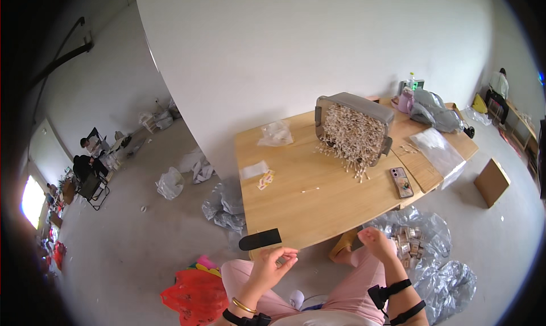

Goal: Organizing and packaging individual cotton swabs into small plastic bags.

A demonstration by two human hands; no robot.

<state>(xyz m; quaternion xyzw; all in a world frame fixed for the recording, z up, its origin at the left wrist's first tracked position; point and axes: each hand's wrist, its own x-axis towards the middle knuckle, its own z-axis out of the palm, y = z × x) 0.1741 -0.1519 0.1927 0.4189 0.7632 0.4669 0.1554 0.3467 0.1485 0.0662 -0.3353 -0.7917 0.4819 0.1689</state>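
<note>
My left hand (275, 265) hovers over my lap by the table's near edge, fingers loosely bent, with a gap between thumb and fingertips. It is nearest a black flat piece with a rounded end (260, 239) that juts over the table's near left corner. My right hand (376, 245) is raised above my right knee, just off the table edge, its fingers half curled and nothing visible in them. On the table a grey plastic bin (364, 102) lies tipped on its side, packed with cotton swabs (352, 131) that spill out toward me. One loose swab (310, 190) rests mid-table.
A phone (401, 182) lies right of the wooden tabletop (278, 212); small cards (265, 180) and clear bags (276, 133) lie left. A red bag (196, 296) and a plastic sack of small packs (410, 246) flank my legs. A cardboard box (492, 182) stands right. Other people sit far left.
</note>
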